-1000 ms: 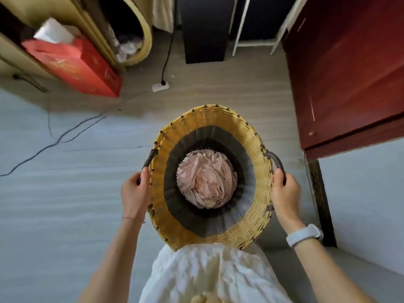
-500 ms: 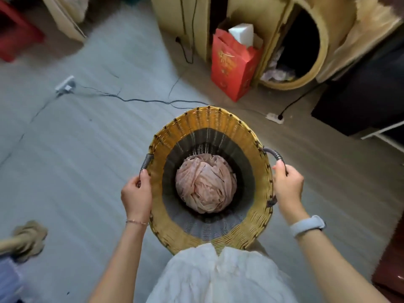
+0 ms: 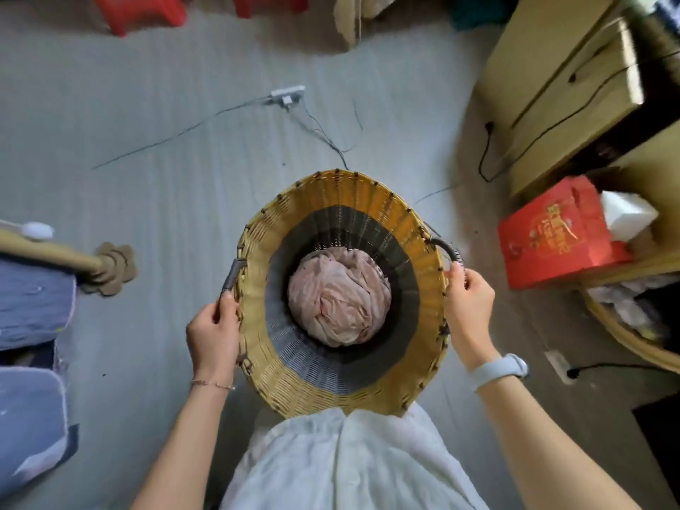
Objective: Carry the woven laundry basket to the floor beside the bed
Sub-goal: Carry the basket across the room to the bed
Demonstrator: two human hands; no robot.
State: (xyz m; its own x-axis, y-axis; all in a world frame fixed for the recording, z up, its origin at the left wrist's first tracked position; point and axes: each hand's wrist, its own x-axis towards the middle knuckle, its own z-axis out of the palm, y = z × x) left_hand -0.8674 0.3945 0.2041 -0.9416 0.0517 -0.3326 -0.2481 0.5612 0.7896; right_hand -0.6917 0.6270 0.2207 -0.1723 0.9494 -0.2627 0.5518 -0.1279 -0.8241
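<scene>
Your left hand (image 3: 213,334) is wrapped around the dark handle at the basket's 9 o'clock; your right hand (image 3: 469,301) is wrapped around the handle at its 3 o'clock. The woven laundry basket (image 3: 342,393) hangs between them, held against your front, mouth up, seemingly clear of the floor (image 3: 165,178). A bundle of pink cloth (image 3: 338,298) sits in its bottom.

Key relation: the bed (image 3: 31,303), blue bedding and a pale carved post with a flower-shaped foot, lies at 9 o'clock from the basket, well apart. Open floor runs between. Your left hand is the nearer to it. The handle-to-handle line runs 9 to 3, pointing at the bed.

Judgement: carry is mid-way; expect a leftward move, then set down beside the post. Cables (image 3: 323,138) lie on the floor at 12 o'clock, a possible trip risk.
</scene>
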